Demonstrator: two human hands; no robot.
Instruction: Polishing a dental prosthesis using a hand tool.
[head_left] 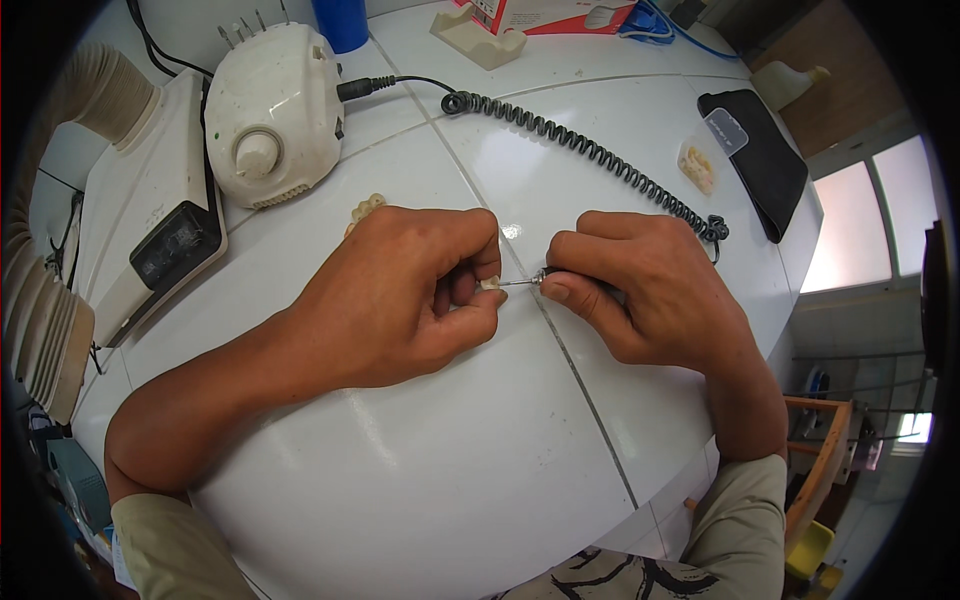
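Note:
My left hand (400,285) is closed, pinching a small cream-coloured dental crown (490,284) between thumb and fingertips. Facing it, my right hand (650,290) grips a rotary handpiece (541,275), whose body is mostly hidden by the fingers. Its thin metal bur (517,282) points left and meets the crown, though the exact contact is too small to make out. Just beyond my left hand lies a cream tooth-shaped piece (367,208), partly covered by the knuckles. A black coiled cord (590,145) runs from near my right hand toward a white control box (275,110) with a knob.
At the left stand a white device (150,210) with a dark panel and a ribbed hose (40,320). Along the back are a blue cup (342,24), a cream cradle (478,42) and a red-white box (550,15). A clear case (697,166) and black pouch (768,165) lie right.

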